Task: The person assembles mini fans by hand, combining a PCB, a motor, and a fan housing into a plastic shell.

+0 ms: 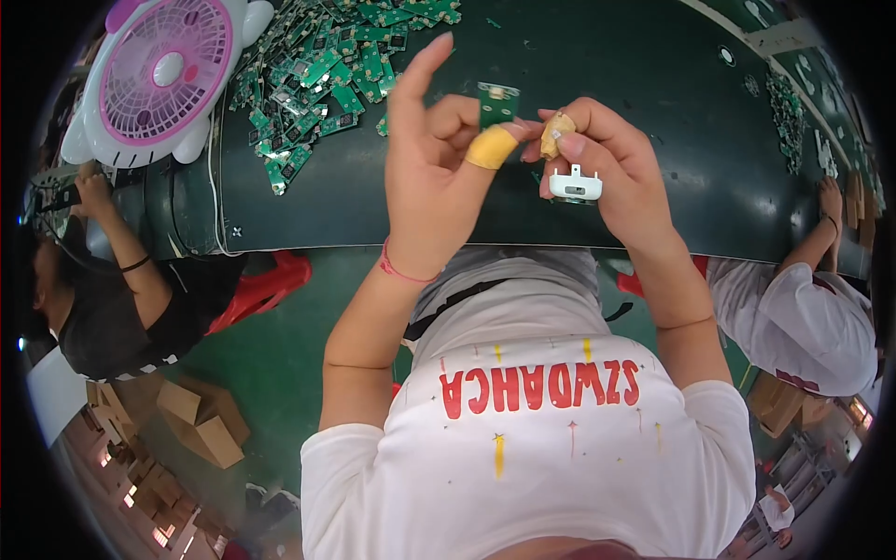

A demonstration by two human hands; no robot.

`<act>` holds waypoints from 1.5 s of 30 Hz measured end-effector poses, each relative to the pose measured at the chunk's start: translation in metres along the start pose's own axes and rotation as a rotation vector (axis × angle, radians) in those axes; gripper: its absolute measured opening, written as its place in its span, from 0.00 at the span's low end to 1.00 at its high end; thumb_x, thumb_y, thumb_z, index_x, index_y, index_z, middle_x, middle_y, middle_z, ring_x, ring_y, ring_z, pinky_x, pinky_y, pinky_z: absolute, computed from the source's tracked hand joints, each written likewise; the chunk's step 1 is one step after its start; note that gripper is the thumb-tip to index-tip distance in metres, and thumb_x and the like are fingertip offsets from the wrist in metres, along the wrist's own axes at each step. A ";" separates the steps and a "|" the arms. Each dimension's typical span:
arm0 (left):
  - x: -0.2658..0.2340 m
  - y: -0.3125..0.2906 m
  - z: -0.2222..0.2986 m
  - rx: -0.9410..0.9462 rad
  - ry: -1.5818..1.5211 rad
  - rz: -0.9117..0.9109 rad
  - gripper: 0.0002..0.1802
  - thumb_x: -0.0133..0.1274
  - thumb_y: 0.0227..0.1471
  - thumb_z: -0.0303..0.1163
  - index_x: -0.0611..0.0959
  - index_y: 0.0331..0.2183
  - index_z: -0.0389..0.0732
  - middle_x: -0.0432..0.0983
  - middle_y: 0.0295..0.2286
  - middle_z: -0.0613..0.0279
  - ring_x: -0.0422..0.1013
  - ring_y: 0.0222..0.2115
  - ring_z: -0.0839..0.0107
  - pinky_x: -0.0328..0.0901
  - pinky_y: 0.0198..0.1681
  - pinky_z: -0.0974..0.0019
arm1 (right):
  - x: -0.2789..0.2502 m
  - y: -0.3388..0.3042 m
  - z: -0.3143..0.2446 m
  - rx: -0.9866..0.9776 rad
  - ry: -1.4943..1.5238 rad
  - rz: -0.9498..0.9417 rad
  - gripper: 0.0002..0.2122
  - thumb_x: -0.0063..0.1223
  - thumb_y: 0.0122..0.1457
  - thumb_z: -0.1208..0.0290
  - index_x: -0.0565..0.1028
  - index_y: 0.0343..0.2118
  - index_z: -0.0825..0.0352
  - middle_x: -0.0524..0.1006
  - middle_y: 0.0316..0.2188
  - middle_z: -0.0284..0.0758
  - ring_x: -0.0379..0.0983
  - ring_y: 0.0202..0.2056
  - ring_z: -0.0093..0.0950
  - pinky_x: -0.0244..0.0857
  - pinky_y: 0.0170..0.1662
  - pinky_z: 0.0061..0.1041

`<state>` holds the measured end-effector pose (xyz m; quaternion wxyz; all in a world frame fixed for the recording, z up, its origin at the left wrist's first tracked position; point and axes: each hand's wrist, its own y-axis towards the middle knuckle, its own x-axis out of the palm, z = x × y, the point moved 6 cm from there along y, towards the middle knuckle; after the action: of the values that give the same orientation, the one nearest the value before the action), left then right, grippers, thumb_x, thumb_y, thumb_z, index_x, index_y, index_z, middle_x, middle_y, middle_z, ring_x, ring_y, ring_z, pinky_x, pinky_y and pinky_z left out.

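Observation:
My left hand is over the dark work surface. Its thumb, covered in yellow tape or a finger cot, presses a small green circuit board against the fingers, and the index finger points up. A metal part sits at the board's far edge. Close to that thumb's tip is my right hand, a fingertip of it wrapped in a yellowish cover. Below its thumb, the right hand holds a small white plastic housing with a slot and a prong. Some of its fingers are hidden behind the housing.
A heap of green circuit boards lies at the far left, next to a white and pink fan. More boards are at the far right. People sit on both sides; cardboard boxes stand on the floor.

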<state>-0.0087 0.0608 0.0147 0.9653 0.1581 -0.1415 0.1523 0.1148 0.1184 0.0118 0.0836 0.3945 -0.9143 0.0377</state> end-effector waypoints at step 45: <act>0.016 -0.017 -0.073 -0.789 -0.404 -0.267 0.30 0.27 0.57 0.55 0.70 0.38 0.38 0.71 0.21 0.60 0.70 0.19 0.72 0.64 0.20 0.75 | 0.003 0.008 -0.048 -0.766 -1.102 0.179 0.06 0.56 0.38 0.76 0.73 0.22 0.64 0.71 0.38 0.33 0.67 0.37 0.31 0.61 0.36 0.30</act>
<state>0.0283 0.0747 -0.0506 0.9159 -0.1783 -0.3524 -0.0725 0.1124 0.1283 0.0597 -0.2643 0.2214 -0.8014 -0.4887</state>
